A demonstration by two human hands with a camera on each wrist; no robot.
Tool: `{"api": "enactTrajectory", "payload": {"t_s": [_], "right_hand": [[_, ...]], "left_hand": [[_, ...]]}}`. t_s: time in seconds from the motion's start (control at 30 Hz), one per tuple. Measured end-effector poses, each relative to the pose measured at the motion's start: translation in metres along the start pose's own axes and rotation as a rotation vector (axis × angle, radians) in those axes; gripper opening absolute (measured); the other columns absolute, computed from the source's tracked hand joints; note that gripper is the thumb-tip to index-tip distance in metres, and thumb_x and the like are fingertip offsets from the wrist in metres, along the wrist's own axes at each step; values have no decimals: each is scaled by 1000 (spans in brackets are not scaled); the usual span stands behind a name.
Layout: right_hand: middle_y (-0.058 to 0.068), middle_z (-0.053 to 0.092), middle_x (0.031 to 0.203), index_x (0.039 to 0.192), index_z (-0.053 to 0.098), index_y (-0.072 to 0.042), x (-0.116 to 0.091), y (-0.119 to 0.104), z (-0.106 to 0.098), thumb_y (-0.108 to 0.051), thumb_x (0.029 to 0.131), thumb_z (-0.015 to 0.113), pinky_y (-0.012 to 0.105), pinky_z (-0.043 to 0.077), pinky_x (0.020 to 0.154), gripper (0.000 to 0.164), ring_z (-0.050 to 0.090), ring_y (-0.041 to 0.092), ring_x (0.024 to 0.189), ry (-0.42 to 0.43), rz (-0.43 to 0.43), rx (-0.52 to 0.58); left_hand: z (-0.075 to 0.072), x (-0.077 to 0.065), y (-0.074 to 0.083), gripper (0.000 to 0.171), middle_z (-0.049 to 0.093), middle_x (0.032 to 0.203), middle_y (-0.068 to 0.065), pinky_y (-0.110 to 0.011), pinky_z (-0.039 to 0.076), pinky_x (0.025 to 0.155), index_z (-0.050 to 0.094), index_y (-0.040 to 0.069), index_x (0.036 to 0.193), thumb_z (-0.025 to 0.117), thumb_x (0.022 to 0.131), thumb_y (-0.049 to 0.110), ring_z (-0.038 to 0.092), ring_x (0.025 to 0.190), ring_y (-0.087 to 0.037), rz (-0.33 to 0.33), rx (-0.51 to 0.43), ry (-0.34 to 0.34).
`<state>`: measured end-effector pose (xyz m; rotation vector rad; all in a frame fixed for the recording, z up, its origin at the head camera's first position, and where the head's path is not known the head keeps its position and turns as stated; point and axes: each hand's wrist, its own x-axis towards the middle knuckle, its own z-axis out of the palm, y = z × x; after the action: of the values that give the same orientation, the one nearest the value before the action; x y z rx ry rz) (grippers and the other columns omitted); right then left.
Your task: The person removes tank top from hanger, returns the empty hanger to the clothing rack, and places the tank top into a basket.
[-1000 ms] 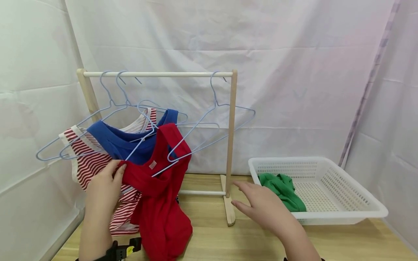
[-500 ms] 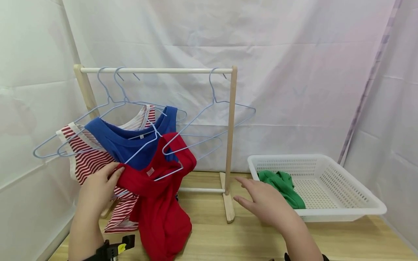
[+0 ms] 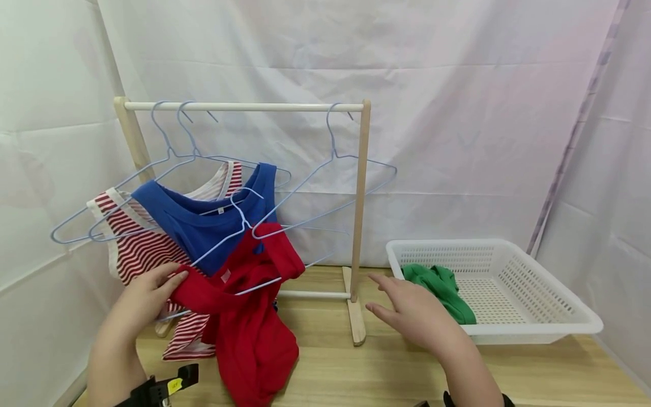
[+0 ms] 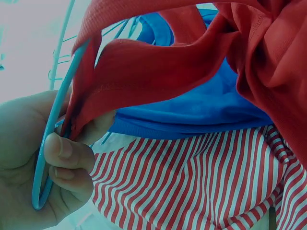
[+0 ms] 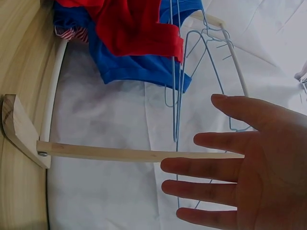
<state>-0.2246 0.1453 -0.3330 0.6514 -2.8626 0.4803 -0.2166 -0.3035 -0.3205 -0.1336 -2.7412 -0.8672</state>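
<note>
Lower and farther left than half a second ago, the left hand (image 3: 144,297) has drawn one shoulder of the red tank top (image 3: 256,322) down with it, and the blue wire hanger (image 4: 57,105) threaded through that top has sunk too, its hook well below the rail. Thumb and fingers pinch the red shoulder strap, while the hanger's looped end lies across the palm. Off to the other side, the right hand (image 3: 414,311) hovers between the rack (image 3: 360,215) and the basket, fingers straight and spread. From the neckline, with its pale label (image 3: 226,276), the red cloth falls in loose folds in front of the rack. Behind it hang a blue tank top (image 3: 203,226) and a red-and-white striped tank top (image 3: 147,254), each on its own hanger, and a bare hanger (image 3: 333,141) hooks over the rail near the right post. On the wooden table (image 3: 381,373) sits the white plastic basket (image 3: 539,329), a crumpled green garment (image 3: 442,288) at its left end; pale sheets (image 3: 458,141) wall everything in.
</note>
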Motion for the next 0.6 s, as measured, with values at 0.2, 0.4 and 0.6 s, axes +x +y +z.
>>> {"api": "enactTrajectory", "payload": {"t_s": [0.2,0.4,0.6], "right_hand": [[4,53,122,130,42,-17,2,3,4,-50,87,51,47,40,91,55,46,21,112,71,-62,-24],[2,47,127,130,43,-18,6,7,9,-50,86,52,48,39,92,56,41,20,116,127,-101,-35],[10,36,139,134,38,-20,8,9,14,-54,86,50,55,35,95,60,33,30,123,109,-81,-1]], "left_hand": [[6,2,3,38,53,72,-9,-35,45,48,49,7,119,44,94,35,48,48,-21,-5,-103,-92],[10,1,9,35,52,64,-8,-33,45,42,49,8,118,49,92,32,46,42,-22,-22,-173,-129],[13,3,13,30,53,68,-9,-34,45,40,52,11,113,52,91,32,46,41,-22,-29,-201,-158]]}}
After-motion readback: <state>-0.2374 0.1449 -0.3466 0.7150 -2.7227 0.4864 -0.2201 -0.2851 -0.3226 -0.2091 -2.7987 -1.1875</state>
